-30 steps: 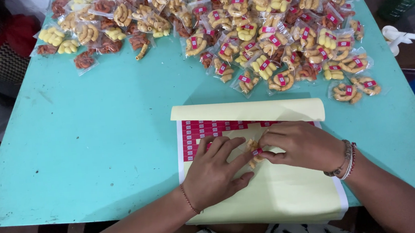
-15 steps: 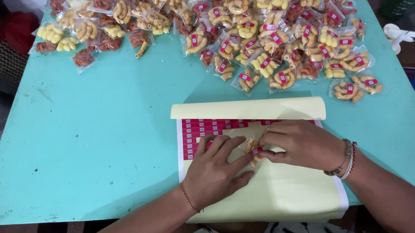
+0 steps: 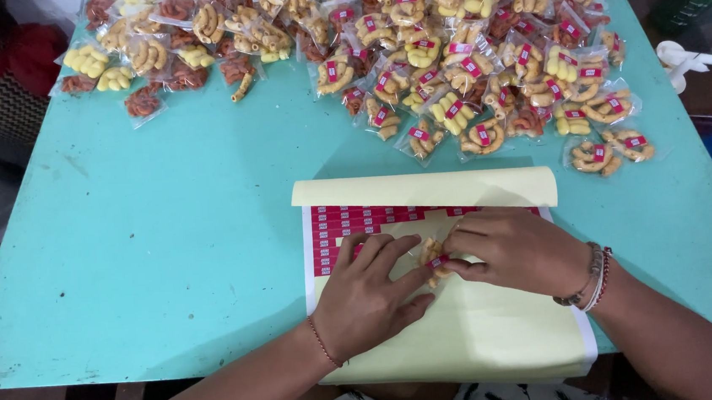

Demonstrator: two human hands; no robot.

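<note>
Turquoise desk (image 3: pixel 166 257): big heap of snack packets (image 3: pixel 411 43) along far edge, red labels on those toward the right. Yellow sticker sheet (image 3: pixel 468 335) at near edge, top curled back, red stickers showing. Left hand (image 3: pixel 368 296) & right hand (image 3: pixel 516 247), both grips pinched on one small packet (image 3: pixel 433 257) mid-sheet.

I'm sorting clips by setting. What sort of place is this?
Probably a small home workshop for packing snacks by hand. A turquoise table holds heaps of small snack bags, many with red stickers. Both hands, left hand and right hand, press one bag over a sticker sheet.
</note>
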